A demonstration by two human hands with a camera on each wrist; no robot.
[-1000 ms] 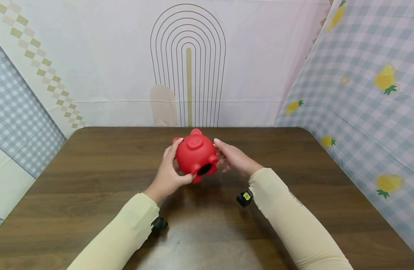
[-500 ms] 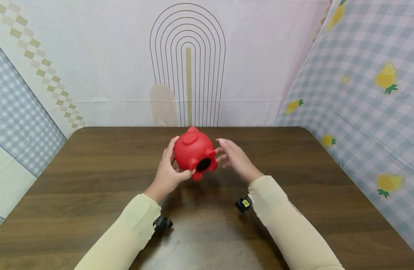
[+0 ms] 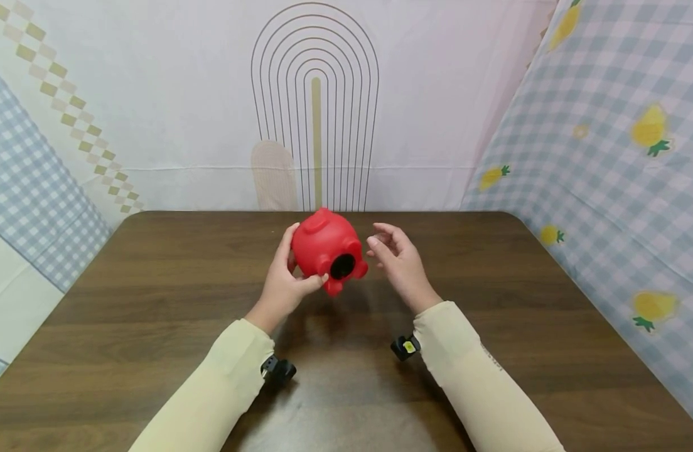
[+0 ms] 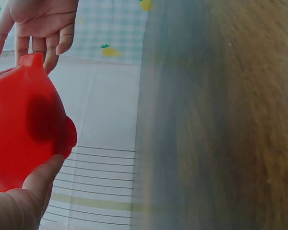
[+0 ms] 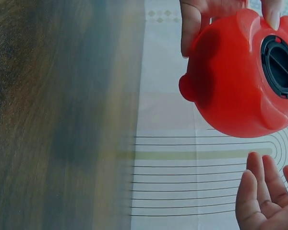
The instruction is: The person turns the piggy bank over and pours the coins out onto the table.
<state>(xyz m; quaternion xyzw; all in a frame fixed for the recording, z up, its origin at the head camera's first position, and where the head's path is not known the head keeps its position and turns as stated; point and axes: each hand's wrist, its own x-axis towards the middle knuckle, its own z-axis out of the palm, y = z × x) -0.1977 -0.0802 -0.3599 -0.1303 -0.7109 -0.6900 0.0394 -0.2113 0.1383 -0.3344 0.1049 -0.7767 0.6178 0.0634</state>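
Piggy bank [image 3: 318,248], red, is held raised above the desk [image 3: 154,314], between the hands. Left hand [image 3: 284,276] grips its near flank, thumb beside a foot, fingers spread round the body. Right hand [image 3: 402,263] holds nothing, fingers loosely bent, just beside the bank, apart from it. Black plug [image 3: 342,267] in the underside faces the person, turned toward the right hand; snout points upward, leaning to the left-hand side. Body nearly round; long axis tilted, exact line unclear.
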